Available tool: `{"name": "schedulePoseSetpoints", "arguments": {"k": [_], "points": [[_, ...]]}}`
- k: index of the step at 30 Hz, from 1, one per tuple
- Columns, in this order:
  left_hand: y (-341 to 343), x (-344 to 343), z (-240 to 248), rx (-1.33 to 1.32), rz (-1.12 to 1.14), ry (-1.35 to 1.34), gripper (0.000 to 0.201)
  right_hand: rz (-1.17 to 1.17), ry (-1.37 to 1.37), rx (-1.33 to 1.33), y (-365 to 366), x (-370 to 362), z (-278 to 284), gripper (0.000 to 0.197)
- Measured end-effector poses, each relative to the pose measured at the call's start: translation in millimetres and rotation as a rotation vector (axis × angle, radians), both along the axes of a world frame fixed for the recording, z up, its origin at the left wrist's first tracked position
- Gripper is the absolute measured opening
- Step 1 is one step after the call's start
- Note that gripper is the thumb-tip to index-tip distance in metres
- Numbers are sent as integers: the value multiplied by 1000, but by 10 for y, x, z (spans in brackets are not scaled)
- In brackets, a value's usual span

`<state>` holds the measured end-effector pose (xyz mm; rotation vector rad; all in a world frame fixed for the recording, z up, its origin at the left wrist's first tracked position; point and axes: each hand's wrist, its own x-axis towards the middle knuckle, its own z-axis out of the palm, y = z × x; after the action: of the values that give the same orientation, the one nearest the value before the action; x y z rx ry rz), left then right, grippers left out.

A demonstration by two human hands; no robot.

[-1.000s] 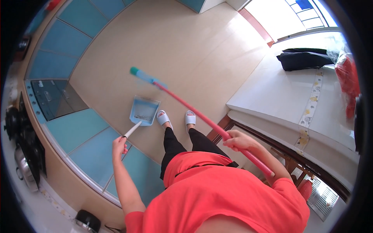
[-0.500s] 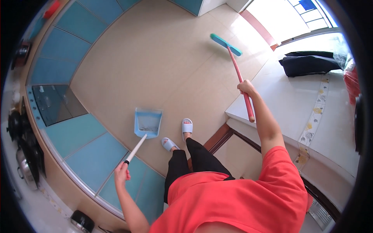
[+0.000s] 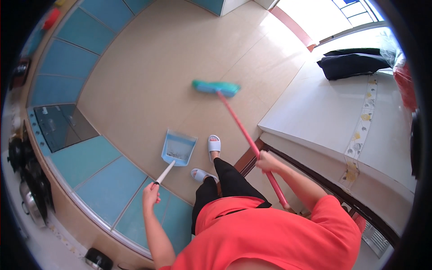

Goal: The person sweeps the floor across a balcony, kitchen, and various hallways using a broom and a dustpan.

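Apparently mid-sweep, you clasp dustpan (image 3: 179, 147) in left grip (image 3: 151, 194), broom (image 3: 239, 123) in right grip (image 3: 267, 162), the next stroke likely calling for an inward pull.

Single head-worn fisheye view, looking steeply down, red shirt (image 3: 279, 234) closest, floor (image 3: 144, 76) farther off

Broom head (image 3: 217, 87) nearer dustpan (image 3: 181, 142) again
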<state>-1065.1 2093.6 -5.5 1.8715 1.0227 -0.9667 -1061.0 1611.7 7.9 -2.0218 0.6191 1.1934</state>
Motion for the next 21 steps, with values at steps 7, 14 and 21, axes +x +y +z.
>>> {"name": "schedulePoseSetpoints", "arguments": {"k": [7, 14, 21], "points": [[203, -247, -240, -112, -56, -122, 18, -285, 408, 513, 533, -524, 937, 10], [369, -793, -109, -85, 41, -102, 24, 14, 343, 469, 999, -603, 1527, 14], [599, -1516, 47, -108, 242, -152, 23, 564, -115, 110, 1676, -15, 1190, 23]]}}
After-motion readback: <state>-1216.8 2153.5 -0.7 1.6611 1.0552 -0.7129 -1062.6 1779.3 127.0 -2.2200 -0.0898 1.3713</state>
